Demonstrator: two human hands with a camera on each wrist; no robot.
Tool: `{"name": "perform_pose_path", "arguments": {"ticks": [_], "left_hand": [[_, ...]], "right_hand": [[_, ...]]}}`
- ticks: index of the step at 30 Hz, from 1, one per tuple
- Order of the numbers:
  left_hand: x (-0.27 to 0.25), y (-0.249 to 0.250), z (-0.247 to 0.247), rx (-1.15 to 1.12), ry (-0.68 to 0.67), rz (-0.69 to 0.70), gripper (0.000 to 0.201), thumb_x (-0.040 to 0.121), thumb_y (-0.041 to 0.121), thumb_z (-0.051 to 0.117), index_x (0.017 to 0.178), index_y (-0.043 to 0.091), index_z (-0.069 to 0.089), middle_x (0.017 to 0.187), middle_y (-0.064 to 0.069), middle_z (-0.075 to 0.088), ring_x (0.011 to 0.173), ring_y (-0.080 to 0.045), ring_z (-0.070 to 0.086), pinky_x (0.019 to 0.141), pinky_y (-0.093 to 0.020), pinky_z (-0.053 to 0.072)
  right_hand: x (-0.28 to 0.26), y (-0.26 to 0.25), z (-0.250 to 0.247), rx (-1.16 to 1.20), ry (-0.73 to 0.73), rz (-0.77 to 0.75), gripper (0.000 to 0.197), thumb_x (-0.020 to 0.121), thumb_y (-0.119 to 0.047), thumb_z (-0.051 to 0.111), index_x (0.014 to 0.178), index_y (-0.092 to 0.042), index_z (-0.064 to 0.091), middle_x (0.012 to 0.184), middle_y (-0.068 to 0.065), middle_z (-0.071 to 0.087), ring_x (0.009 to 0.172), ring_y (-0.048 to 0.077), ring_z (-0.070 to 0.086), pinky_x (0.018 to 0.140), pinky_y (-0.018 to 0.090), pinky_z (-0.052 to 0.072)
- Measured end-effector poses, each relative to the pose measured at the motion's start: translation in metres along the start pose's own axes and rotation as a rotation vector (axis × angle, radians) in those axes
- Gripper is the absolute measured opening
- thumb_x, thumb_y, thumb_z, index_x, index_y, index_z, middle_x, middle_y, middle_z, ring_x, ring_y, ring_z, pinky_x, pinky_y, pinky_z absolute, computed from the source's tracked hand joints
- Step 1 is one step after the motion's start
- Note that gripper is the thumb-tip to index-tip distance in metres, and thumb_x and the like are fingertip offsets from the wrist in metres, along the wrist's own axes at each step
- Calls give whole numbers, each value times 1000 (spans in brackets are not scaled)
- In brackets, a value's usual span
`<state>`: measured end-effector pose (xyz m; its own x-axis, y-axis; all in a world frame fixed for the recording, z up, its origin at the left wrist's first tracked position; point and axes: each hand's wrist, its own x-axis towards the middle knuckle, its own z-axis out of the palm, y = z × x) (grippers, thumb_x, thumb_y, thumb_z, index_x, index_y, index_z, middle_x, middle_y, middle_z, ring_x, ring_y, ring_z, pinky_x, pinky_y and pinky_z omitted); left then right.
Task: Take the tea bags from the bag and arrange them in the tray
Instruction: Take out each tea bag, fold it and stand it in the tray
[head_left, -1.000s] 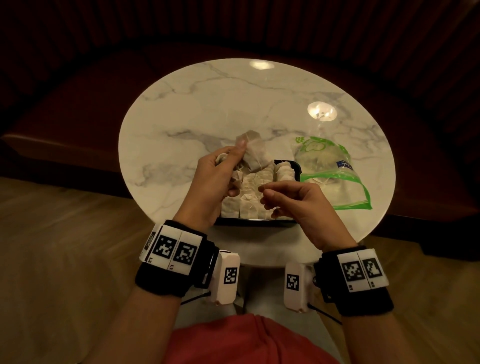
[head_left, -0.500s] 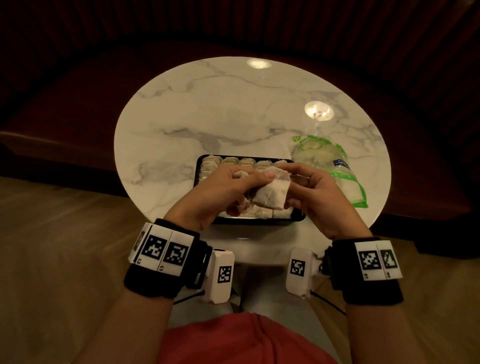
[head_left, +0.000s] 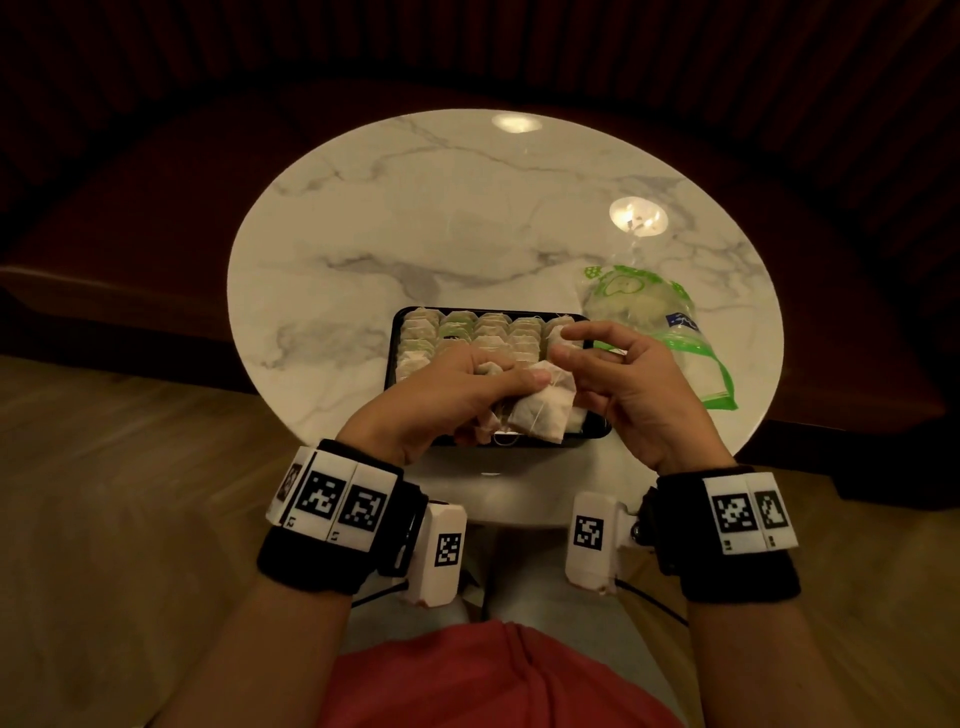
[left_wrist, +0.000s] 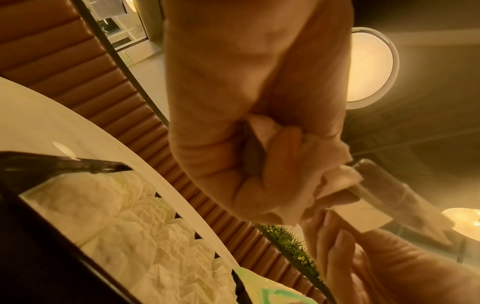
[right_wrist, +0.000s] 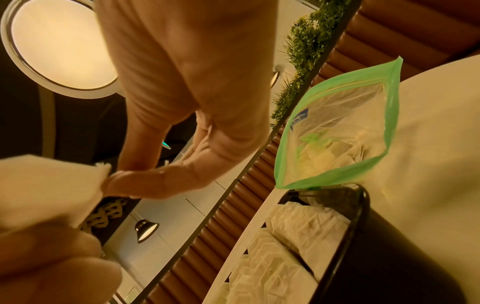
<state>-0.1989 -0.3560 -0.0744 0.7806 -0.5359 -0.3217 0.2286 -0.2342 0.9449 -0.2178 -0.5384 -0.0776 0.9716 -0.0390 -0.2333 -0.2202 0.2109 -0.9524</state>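
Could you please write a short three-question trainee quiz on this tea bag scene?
1. True or false: the zip bag lies on the marble table to the right of the black tray.
2. Which hand grips the tea bags above the tray: A left hand, B right hand?
3. Fill in: the zip bag's mouth is ____.

Key: 1 true; 2 A; 3 open, with tea bags showing inside.
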Motion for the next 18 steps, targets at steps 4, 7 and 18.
{"name": "perform_pose_path", "arguments": {"ticks": [4,7,18], "left_hand": [[5,-6,0,20,-1,-42,43,80,50,70,86,7,69,71,-11,50,55,-19,45,49,-26,34],[6,-7,1,11,16,-62,36,78,49,71,75,14,68,67,-8,51,57,-20,44,50,-27,33],[7,-6,3,-30,18,-93,30,88,38,66,95,8,66,81,-13,51,51,-16,45,48,-25,31]], "right_hand": [[-1,0,-2,-36,3,-32,26,65,-12,76,89,-7,68,69,8,70,64,15,68,60,24,57],[-4,-2,-1,-122,1,-87,16,73,-8,74,88,-8,68,69,7,72,66,13,70,58,22,55],[-10,-8,4,-302,-25,-271,20,71,-22,76,89,-17,71,80,-3,75,77,9,70,64,18,52]]}}
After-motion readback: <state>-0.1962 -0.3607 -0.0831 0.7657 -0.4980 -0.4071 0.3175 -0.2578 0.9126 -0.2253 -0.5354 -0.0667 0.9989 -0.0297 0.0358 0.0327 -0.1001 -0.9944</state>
